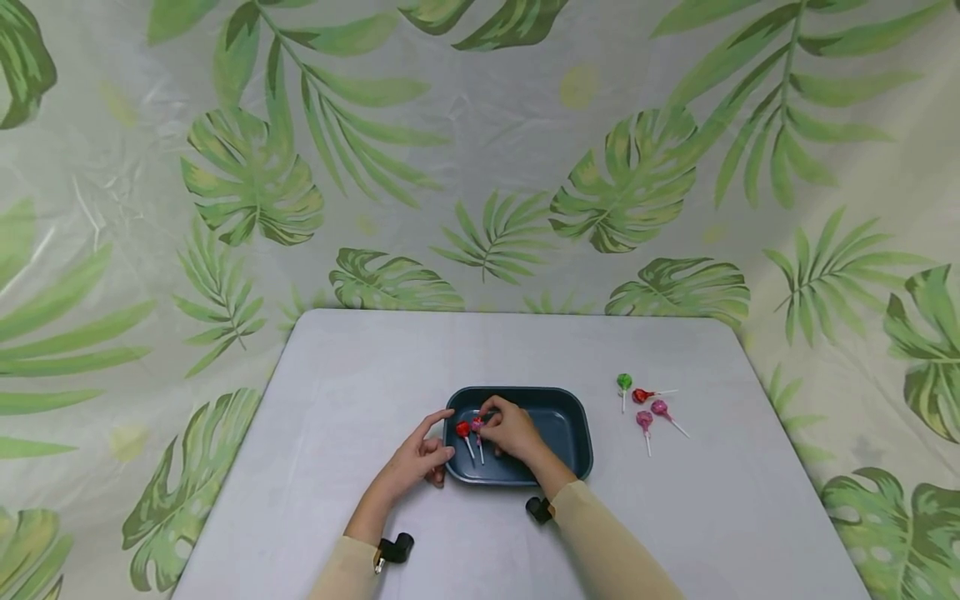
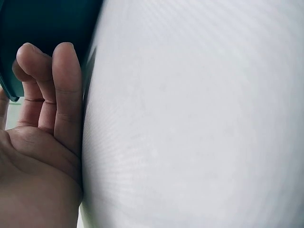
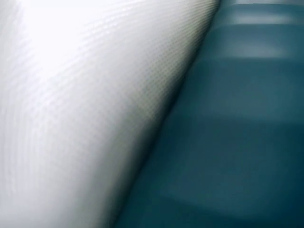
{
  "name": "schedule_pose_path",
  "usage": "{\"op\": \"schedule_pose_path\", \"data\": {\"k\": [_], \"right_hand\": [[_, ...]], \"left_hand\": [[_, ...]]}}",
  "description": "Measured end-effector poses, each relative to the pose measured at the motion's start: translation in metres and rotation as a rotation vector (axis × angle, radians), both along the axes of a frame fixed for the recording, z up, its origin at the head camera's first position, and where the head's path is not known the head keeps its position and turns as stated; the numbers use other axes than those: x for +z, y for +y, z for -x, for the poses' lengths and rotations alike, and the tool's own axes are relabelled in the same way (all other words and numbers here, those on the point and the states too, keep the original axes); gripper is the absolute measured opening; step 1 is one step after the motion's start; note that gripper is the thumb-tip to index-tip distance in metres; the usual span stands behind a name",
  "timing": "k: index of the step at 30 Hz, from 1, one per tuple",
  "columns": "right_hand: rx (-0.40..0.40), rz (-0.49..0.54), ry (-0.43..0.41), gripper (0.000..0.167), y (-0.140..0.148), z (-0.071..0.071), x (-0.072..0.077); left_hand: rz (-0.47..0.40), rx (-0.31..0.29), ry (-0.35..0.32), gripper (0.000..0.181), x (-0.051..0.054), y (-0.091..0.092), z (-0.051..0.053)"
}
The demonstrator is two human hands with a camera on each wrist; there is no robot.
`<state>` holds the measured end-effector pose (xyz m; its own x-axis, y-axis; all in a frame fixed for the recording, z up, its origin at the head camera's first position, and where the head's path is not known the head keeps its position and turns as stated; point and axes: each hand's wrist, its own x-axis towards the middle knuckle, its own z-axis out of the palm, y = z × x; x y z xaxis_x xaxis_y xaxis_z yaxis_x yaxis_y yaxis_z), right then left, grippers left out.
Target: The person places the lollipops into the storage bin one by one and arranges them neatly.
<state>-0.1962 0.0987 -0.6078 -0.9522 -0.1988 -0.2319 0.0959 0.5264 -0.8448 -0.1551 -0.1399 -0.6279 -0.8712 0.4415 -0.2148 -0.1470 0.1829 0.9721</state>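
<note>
A dark blue rectangular tray (image 1: 562, 433) stands on the white table. Inside its left part, a red lollipop (image 1: 462, 429) lies with its white stick toward the near side. Right beside it is a pink lollipop (image 1: 477, 425), whose head my right hand (image 1: 517, 433) pinches between thumb and fingers. My left hand (image 1: 415, 457) is at the tray's left side, index finger and thumb reaching its rim. The left wrist view shows that hand's other fingers (image 2: 67, 90) loosely bent near the tray wall. Only tray and table appear in the right wrist view; the right hand is out of it.
To the right of the tray, a green lollipop (image 1: 624, 380), a red lollipop (image 1: 640, 396) and two pink lollipops (image 1: 659, 407) lie on the table (image 1: 360, 375). A leaf-patterned sheet (image 1: 510, 150) hangs behind the table's far edge.
</note>
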Motion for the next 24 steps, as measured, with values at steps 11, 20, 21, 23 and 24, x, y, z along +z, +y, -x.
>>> {"op": "schedule_pose_path", "data": {"k": [11, 20, 21, 23, 24], "right_hand": [[-0.061, 0.071, 0.035, 0.027, 0.013, -0.001, 0.011], [-0.105, 0.142, 0.051, 0.027, 0.034, -0.011, 0.036], [-0.115, 0.151, 0.053, 0.028, 0.037, -0.011, 0.039], [-0.128, 0.165, 0.059, 0.03, 0.043, -0.012, 0.044], [-0.134, 0.171, 0.063, 0.03, 0.046, -0.013, 0.047]], "left_hand": [[-0.005, 0.0, -0.003, 0.067, -0.001, 0.001, 0.0], [0.004, 0.016, -0.004, 0.067, -0.003, 0.0, 0.0], [0.005, 0.018, -0.002, 0.067, -0.003, 0.0, 0.001], [0.006, 0.02, 0.0, 0.067, -0.004, 0.0, 0.001], [0.007, 0.02, 0.002, 0.067, -0.004, 0.0, 0.002]]}}
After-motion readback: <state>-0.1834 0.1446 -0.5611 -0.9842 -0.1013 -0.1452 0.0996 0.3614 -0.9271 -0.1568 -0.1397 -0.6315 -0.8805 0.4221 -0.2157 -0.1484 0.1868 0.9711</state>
